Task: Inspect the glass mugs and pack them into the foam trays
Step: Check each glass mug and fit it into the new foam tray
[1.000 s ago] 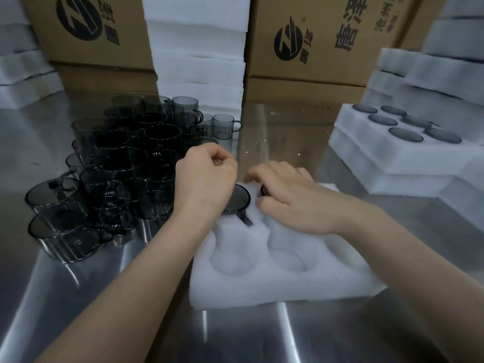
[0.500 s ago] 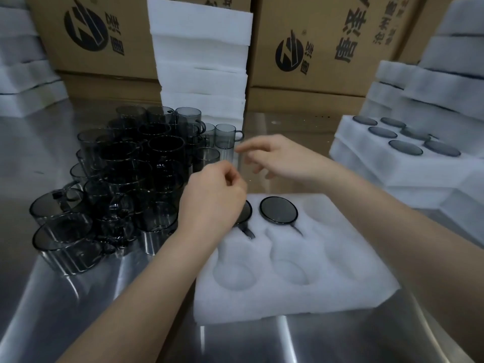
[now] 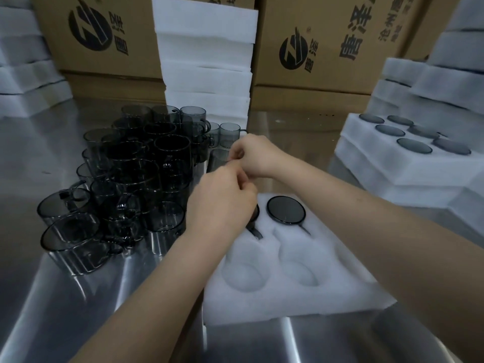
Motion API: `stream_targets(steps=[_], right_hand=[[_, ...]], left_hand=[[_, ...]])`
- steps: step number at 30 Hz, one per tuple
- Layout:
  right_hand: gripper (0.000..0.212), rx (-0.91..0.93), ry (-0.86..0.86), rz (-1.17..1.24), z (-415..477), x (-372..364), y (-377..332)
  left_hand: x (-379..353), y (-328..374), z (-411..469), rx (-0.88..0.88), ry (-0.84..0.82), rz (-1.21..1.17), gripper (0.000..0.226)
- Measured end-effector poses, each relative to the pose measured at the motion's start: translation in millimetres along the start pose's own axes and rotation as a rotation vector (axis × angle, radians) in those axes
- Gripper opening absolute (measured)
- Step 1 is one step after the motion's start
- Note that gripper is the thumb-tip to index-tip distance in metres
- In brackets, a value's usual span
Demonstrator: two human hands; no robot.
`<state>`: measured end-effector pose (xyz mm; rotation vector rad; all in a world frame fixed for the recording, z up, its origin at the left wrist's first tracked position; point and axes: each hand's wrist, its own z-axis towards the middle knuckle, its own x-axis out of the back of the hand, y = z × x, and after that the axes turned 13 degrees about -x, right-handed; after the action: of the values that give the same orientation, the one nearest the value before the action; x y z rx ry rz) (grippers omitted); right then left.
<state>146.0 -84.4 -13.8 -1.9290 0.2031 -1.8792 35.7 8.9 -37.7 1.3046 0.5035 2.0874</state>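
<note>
The steel counter (image 3: 65, 297) fills the view, with cardboard boxes (image 3: 327, 43) standing along its twelve o'clock edge. A foam tray (image 3: 301, 302) lies at five o'clock, with two packed mugs (image 3: 286, 208) sunk in its far pockets. Loose mugs (image 3: 136, 174) crowd at nine o'clock. The left hand (image 3: 222, 200) hovers over the tray's far-left corner with its fingers clenched; I cannot tell whether they hold anything. Just beyond it at one o'clock, the right hand (image 3: 259, 155) pinches the rim of a lone mug (image 3: 217, 161).

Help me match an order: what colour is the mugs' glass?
Smoky dark grey, see-through; clearest in the head view on the loose mugs.
</note>
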Motion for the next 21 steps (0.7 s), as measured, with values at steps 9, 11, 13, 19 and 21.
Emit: stream_targets(steps=[9,11,13,19,21], right_hand=[[0.019,-0.074,-0.035,0.831,-63,37,34],[0.026,-0.063,-0.028,0.944,-72,35,41],[0.048,-0.064,-0.072,1.020,-77,34,46],[0.063,-0.015,-0.198,1.125,-82,31,58],[0.059,-0.015,-0.142,1.099,-82,29,60]], left_hand=[[-6,-1,3,-0.231,0.087,-0.161,0.073],[-6,1,4,-0.273,0.062,-0.223,0.076],[-5,4,5,-0.302,0.005,-0.267,0.084],[1,8,16,-0.269,-0.064,-0.284,0.079],[2,10,23,-0.282,-0.053,-0.243,0.074]])
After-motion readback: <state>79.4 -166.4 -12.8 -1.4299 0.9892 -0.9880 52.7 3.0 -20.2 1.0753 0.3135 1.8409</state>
